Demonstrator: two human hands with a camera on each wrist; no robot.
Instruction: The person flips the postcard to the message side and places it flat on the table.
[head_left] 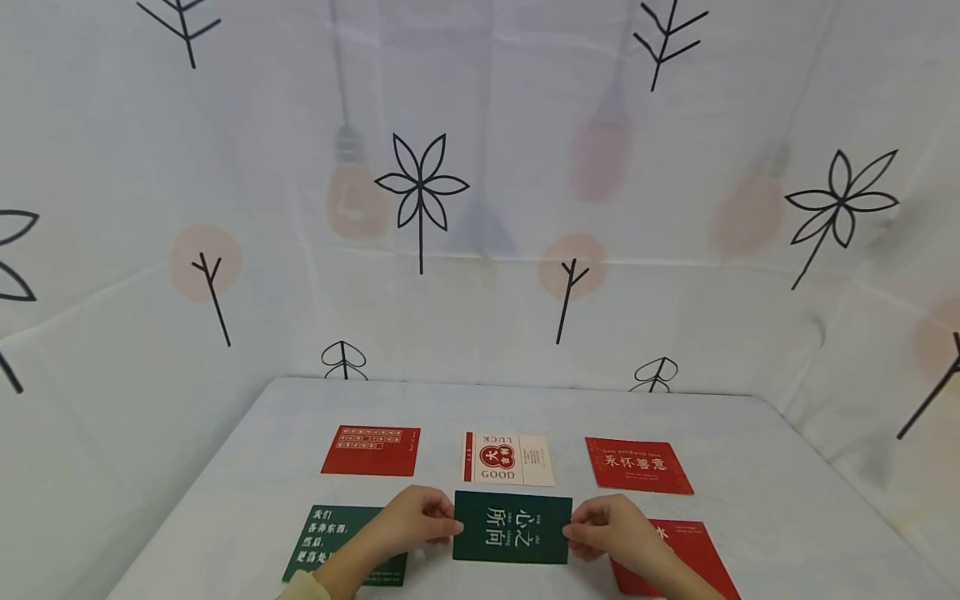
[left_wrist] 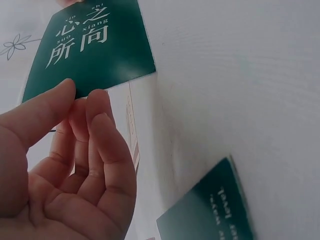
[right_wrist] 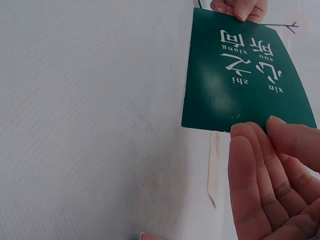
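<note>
A dark green card with white characters is held up by both hands, its lettering turned sideways in the head view. My left hand pinches its left edge between thumb and fingers. At the opposite edge, my right hand pinches it the same way. The left wrist view shows the green card above the thumb tip, and in the right wrist view the card stands clear of the table surface. Under my left forearm lies another green card, partly covered. A red card is partly hidden under my right forearm.
Along the back of the white table lie a red card with small boxes, a cream and red card reading GOOD LUCK, and a red card with white characters. A patterned cloth hangs behind and at both sides.
</note>
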